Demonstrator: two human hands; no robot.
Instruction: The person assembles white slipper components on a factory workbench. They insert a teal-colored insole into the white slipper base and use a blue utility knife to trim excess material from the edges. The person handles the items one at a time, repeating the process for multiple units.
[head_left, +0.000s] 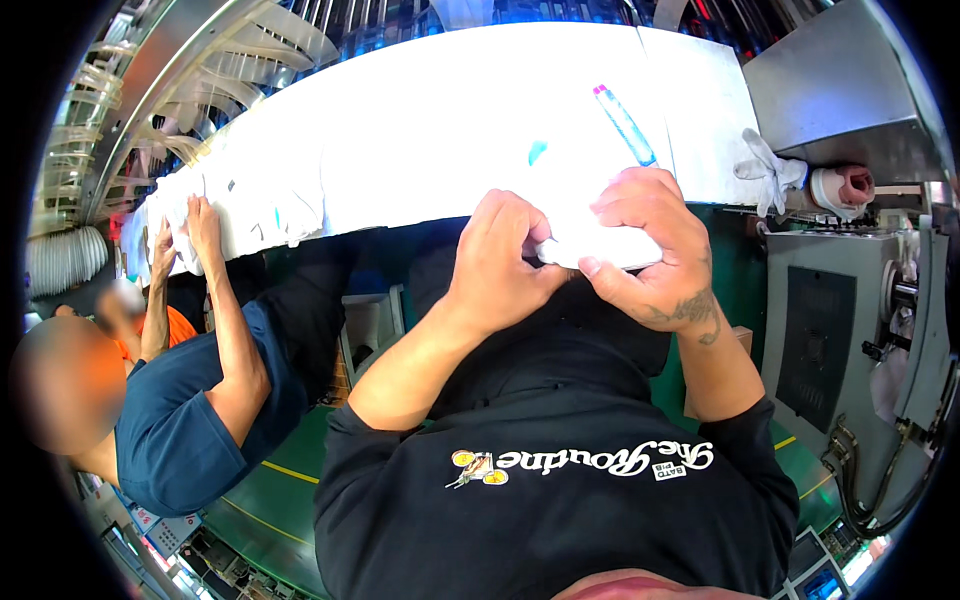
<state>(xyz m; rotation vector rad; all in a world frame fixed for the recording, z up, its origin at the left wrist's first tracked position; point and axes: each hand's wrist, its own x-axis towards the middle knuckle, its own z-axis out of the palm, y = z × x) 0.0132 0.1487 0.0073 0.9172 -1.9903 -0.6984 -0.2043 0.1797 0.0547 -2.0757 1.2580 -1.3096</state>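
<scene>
Close to my body, at the near edge of the white table (430,120), I hold a bunched white cloth piece (625,248) in both hands. My left hand (500,250) is closed, its thumb and fingers pinching the left end of the cloth. Around the right part my right hand (655,245) is wrapped, thumb below and fingers above. Glare washes out the cloth's outline, so its exact kind cannot be made out. Beyond my right hand lies a slim blue stick-shaped thing (625,125) with a pink end. A small blue patch (538,152) shows on the white beyond my hands.
At my left, a person in a dark blue shirt (195,410) handles white cloth (180,215) on the same table. A white glove (768,172) hangs at the table's right end beside a wrapped roll (842,188). A grey machine cabinet (815,320) stands at right.
</scene>
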